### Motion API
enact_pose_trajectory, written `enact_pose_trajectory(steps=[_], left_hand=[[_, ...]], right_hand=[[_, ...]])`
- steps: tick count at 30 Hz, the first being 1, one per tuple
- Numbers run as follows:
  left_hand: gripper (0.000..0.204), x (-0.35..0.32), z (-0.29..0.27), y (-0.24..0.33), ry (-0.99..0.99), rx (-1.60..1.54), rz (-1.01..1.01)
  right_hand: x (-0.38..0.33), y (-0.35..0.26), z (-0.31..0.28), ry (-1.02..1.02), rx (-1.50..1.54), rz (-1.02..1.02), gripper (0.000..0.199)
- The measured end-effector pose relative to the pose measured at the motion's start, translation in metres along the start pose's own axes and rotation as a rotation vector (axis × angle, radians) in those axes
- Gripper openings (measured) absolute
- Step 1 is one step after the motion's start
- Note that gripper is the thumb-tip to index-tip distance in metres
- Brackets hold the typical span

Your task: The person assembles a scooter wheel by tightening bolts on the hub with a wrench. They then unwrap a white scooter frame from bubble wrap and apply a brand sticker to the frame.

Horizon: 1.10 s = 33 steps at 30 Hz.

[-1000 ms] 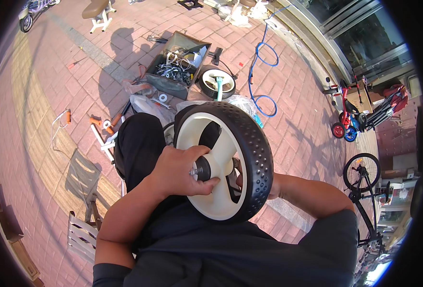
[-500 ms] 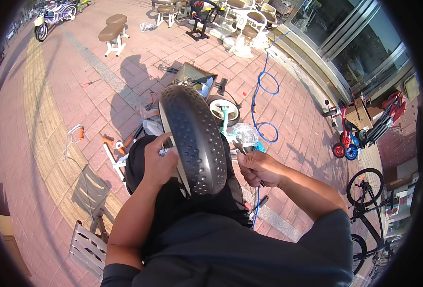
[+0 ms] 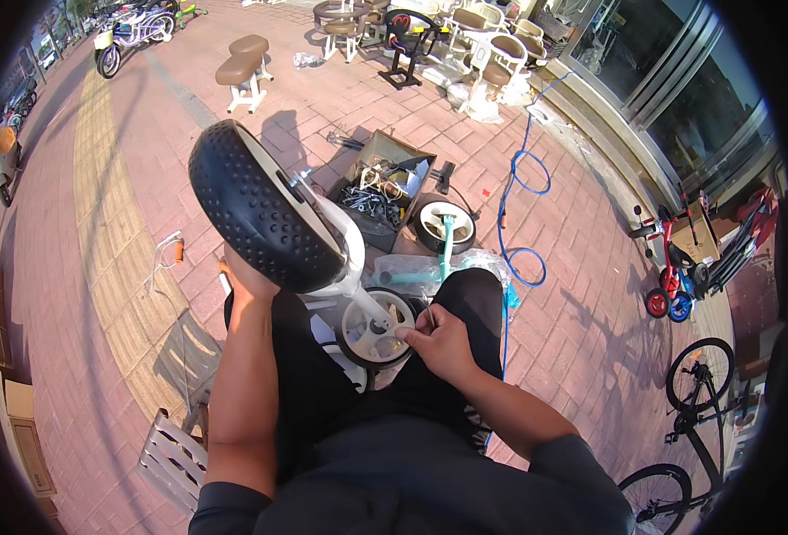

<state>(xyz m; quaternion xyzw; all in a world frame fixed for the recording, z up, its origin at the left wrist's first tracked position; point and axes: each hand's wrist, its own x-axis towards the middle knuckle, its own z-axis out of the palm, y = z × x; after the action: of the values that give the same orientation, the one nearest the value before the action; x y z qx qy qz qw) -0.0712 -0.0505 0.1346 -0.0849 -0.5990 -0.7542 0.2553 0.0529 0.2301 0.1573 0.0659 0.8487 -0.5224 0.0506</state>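
A large black tyre with raised bumps, on a pale-rimmed wheel (image 3: 255,214), is tilted up over my left knee. My left hand (image 3: 253,272) is closed round its lower side, with the fingers largely hidden behind it. From the wheel a white frame tube (image 3: 351,245) runs down to a small cream-spoked wheel (image 3: 355,323) between my knees. Beside that small wheel, my right hand (image 3: 445,346) is closed on a wrench (image 3: 427,314), of which only a little metal shows. Its thumb reaches to the small wheel's edge.
Beyond my knees stands an open toolbox (image 3: 374,207) of loose bolts and tools. Near it lie a teal frame part (image 3: 448,241) with a wheel, and clear plastic wrap (image 3: 398,269). A blue hose (image 3: 503,214) loops to the right. A grey slatted chair (image 3: 173,453) is at left.
The large wheel has swung up and left, exposing the white frame tube and small wheel. My left hand has shifted to its lower side; my right hand has come in to the small wheel.
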Motion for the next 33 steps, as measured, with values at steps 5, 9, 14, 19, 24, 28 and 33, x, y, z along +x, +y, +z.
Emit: enact_pose_trajectory(steps=[5, 9, 14, 19, 24, 28, 33], left_hand=[[0.038, 0.003, 0.008, -0.021, 0.038, -0.565, -0.239], [0.046, 0.015, 0.052, -0.011, 0.027, -0.724, -0.494], [0.043, 0.04, 0.073, -0.006, -0.369, -0.144, -0.578], [0.037, 0.04, 0.052, -0.047, -0.262, 0.134, -0.87], [0.031, 0.044, 0.033, -0.055, -0.309, 0.313, -0.743], [0.033, 0.051, 0.035, -0.039, -0.328, 0.408, -0.747], [0.029, 0.053, 0.05, -0.038, -0.33, 0.409, -0.649]], right_hand=[[0.008, -0.003, -0.007, 0.111, -0.399, -0.605, 0.057], [0.023, -0.02, -0.024, -0.046, -0.497, -0.489, 0.045], [0.035, -0.006, -0.088, 0.077, -0.285, -0.24, 0.031], [0.077, 0.07, -0.151, 0.353, -0.394, 0.171, 0.035], [0.104, 0.217, -0.162, 0.429, -0.664, 0.627, 0.054], [0.094, 0.318, -0.158, 0.512, -0.678, 0.921, 0.056], [0.077, 0.382, -0.154, 0.461, -0.699, 0.997, 0.053]])
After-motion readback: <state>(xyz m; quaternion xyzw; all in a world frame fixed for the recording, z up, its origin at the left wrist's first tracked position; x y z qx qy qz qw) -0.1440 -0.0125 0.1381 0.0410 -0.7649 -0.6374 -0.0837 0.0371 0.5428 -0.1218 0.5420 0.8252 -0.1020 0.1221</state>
